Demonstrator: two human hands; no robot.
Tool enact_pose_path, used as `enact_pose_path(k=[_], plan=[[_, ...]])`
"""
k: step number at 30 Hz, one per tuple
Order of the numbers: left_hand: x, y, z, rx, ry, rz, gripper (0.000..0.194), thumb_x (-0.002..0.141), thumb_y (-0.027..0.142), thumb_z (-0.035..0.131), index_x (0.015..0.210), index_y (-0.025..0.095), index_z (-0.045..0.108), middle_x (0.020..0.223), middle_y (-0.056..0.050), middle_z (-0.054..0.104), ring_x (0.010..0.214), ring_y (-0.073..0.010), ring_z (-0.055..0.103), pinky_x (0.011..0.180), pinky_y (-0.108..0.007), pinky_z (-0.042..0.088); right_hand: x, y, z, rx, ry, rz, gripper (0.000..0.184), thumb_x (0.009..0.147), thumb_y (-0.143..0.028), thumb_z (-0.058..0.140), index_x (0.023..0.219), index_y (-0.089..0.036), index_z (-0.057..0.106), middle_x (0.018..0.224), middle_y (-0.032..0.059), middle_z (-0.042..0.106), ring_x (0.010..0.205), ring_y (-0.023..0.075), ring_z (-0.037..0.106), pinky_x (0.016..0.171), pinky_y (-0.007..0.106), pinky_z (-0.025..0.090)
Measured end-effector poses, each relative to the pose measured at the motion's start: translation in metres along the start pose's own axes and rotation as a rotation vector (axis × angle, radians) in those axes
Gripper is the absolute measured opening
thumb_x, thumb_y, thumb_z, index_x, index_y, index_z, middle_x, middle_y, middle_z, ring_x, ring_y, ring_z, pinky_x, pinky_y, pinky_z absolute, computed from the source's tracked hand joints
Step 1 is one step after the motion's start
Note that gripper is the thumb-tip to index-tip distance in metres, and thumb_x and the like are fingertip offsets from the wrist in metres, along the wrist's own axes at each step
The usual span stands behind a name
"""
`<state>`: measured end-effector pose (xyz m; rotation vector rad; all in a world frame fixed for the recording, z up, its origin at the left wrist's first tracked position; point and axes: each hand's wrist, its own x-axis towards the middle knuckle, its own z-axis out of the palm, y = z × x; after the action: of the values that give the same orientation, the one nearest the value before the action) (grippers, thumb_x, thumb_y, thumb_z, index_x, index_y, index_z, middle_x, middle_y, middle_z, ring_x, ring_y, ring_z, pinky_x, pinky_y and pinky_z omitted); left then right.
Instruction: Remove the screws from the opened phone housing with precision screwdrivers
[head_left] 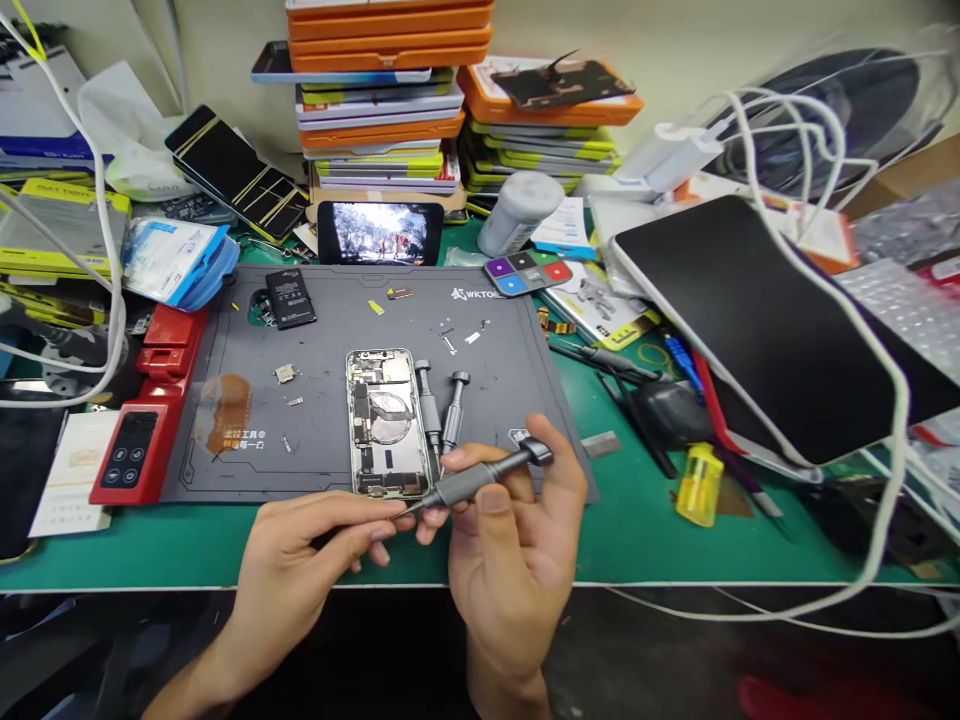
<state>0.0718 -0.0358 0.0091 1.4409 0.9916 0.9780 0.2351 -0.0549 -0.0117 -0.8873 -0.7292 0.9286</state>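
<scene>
In my right hand [517, 540] lies a grey precision screwdriver [472, 483], tilted, its knob up to the right and its thin tip down to the left. My left hand [322, 545] pinches at that tip with thumb and forefinger; whether a small part is between them I cannot make out. Just beyond my hands an opened phone [386, 420] shows its inner boards and a round coil. Two more grey screwdrivers [454, 410] lie along its right side. All this is on a grey work mat [300, 470].
A battery [291, 298] and small metal parts lie on the mat. Behind it, a phone [381, 233] plays a picture. Stacked boxes [379, 130] stand at the back. To the right are a tablet [765, 320], a white cable [892, 480] and a yellow-handled tool [700, 485]; a red device [135, 455] sits left.
</scene>
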Motion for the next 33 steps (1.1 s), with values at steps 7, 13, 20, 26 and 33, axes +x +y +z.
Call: enact_pose_path(k=[7,13,20,26,33], plan=[[-0.0019,-0.0023,0.0031,0.089,0.054,0.107,0.02,0.099,0.013,0.078,0.112,0.026,0.087,0.1,0.002,0.084,0.076,-0.0085,0.079,0.067,-0.012,0.063,0.0019,0.0005,-0.0009,-0.028,0.013,-0.012,0.043,0.112,-0.022,0.058,0.15,-0.042,0.058,0.111,-0.0001,0.077,0.058,0.0099,0.07,0.055,0.026,0.067],[-0.0051,-0.0033,0.0019,0.156,0.043,0.179,0.018,0.1,0.012,0.077,0.112,0.023,0.084,0.105,0.002,0.084,0.085,-0.009,0.08,0.078,-0.015,0.065,0.0024,-0.0013,-0.0024,-0.019,0.003,0.016,0.04,0.112,-0.026,0.06,0.149,-0.042,0.059,0.11,-0.0002,0.077,0.056,0.0094,0.069,0.052,0.023,0.064],[-0.0059,-0.0035,0.0039,0.198,0.072,0.222,0.013,0.1,0.012,0.078,0.107,0.022,0.082,0.106,0.003,0.084,0.092,-0.0081,0.08,0.088,-0.015,0.064,0.002,-0.0009,-0.0036,-0.012,-0.019,0.016,0.04,0.111,-0.026,0.061,0.148,-0.042,0.06,0.111,-0.0007,0.076,0.058,0.0094,0.068,0.054,0.026,0.065],[-0.0063,-0.0032,0.0019,0.088,0.009,0.122,0.017,0.102,0.01,0.074,0.112,0.021,0.083,0.104,0.001,0.083,0.085,-0.0085,0.079,0.081,-0.016,0.065,0.0015,0.0002,-0.0047,-0.074,0.013,0.002,0.041,0.109,-0.029,0.065,0.148,-0.04,0.058,0.108,0.0006,0.076,0.055,0.0093,0.063,0.051,0.025,0.061],[-0.0037,-0.0023,0.0021,0.075,0.0,0.133,0.017,0.102,0.01,0.074,0.111,0.02,0.083,0.105,0.0,0.084,0.086,-0.0096,0.08,0.081,-0.017,0.066,0.0016,-0.0007,-0.0056,-0.045,0.003,0.006,0.04,0.11,-0.029,0.064,0.147,-0.043,0.061,0.109,-0.0004,0.076,0.056,0.0092,0.064,0.05,0.025,0.06]])
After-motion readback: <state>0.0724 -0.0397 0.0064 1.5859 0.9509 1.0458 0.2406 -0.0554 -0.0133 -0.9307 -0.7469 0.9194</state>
